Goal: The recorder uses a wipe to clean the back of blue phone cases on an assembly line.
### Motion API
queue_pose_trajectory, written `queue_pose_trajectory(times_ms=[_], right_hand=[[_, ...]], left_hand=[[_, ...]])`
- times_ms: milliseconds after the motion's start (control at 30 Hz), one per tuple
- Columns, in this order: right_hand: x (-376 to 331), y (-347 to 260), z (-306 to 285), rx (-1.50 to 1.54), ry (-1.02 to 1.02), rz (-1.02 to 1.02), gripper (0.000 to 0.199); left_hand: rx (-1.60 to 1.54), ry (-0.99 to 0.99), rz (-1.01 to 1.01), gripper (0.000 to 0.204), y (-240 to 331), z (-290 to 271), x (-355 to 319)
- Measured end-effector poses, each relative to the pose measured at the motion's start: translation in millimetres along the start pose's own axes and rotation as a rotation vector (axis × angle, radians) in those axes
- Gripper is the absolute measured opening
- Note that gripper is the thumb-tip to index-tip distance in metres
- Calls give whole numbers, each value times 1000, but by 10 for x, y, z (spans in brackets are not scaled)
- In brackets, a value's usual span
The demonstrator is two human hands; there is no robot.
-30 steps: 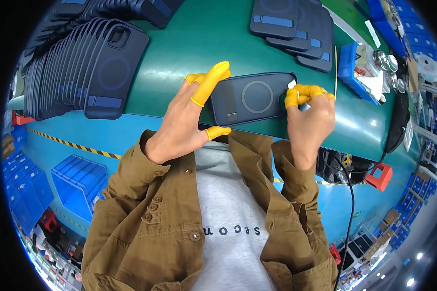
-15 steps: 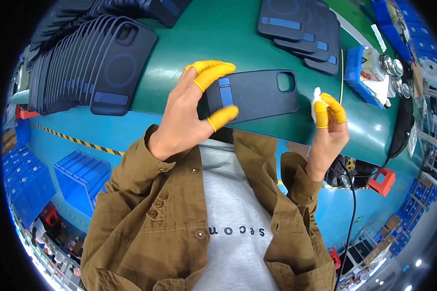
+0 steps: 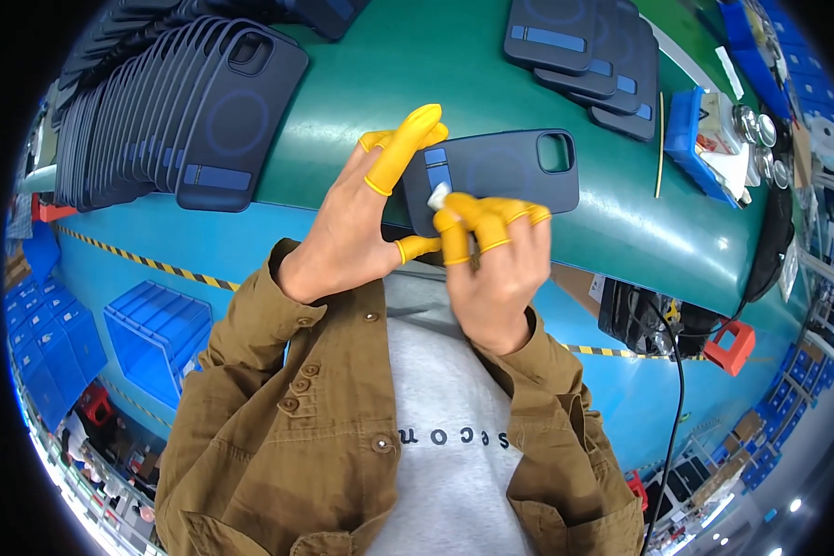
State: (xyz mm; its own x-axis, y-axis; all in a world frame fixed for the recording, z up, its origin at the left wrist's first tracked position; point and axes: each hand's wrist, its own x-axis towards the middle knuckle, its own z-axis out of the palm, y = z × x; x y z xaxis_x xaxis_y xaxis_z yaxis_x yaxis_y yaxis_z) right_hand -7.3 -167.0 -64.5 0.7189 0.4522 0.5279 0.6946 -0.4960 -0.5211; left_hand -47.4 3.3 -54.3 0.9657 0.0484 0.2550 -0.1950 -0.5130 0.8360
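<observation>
A dark blue phone case (image 3: 519, 171) lies flat on the green table, its camera cutout to the right and a lighter blue strip near its left end. My left hand (image 3: 347, 218) grips that left end between the thumb at the near edge and fingers at the far edge, with one finger raised. Pinched in my right hand (image 3: 498, 269) is a small white wipe (image 3: 438, 195), touching the case at the near end of the blue strip. Yellow finger cots cover fingertips on both hands. My right fingers hide part of the case.
A long row of upright phone cases (image 3: 232, 120) stands on the left of the green table (image 3: 343, 93). Several more cases (image 3: 547, 46) overlap at the far right. Beside them are a thin stick (image 3: 659, 144) and a blue bin (image 3: 686, 130) with small items.
My right hand has moved left with the wipe, from beside the case onto its blue strip. My left hand stays at the case's left end, one finger now lifted higher.
</observation>
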Motion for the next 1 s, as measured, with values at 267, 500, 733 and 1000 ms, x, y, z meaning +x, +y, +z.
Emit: queue_pose_trajectory(times_ms=[267, 500, 733, 1000], right_hand=[[328, 551, -244, -204, 85, -14, 16], [296, 253, 131, -141, 3, -127, 23], [320, 453, -180, -104, -26, -188, 23], [420, 43, 261, -79, -5, -150, 19]], left_hand=[[73, -6, -24, 118, -32, 5, -27], [32, 24, -31, 124, -72, 34, -38], [-76, 87, -30, 116, -67, 76, -44], [16, 84, -75, 126, -103, 97, -78]])
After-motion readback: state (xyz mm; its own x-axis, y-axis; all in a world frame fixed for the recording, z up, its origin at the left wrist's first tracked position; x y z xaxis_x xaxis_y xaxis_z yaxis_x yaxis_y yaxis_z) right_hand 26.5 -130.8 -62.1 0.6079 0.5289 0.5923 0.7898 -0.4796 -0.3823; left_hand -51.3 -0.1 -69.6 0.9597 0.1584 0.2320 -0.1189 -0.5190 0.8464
